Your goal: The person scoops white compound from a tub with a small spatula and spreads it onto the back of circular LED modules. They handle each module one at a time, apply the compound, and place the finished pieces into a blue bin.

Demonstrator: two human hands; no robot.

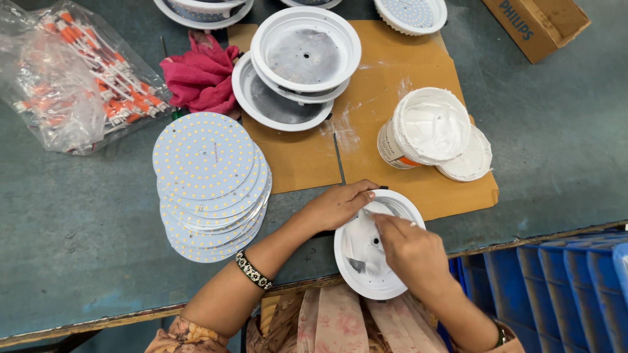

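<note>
A round white lamp housing point(366, 274) with a grey metal base smeared with white paste lies at the table's near edge. My left hand point(340, 204) grips its far rim. My right hand point(409, 252) hovers over the housing's middle, fingers pinched on a small white applicator whose tip touches the paste. An open tub of white paste point(422, 127) stands on brown cardboard point(386, 72) just beyond, its lid point(474, 163) beside it.
A fanned stack of round white LED boards point(209, 180) lies to the left. Stacked empty housings point(294, 72), a pink rag point(199, 75), a plastic bag of orange-white parts point(65, 78), a cardboard box point(536, 23) and blue bins point(556, 287) surround the spot.
</note>
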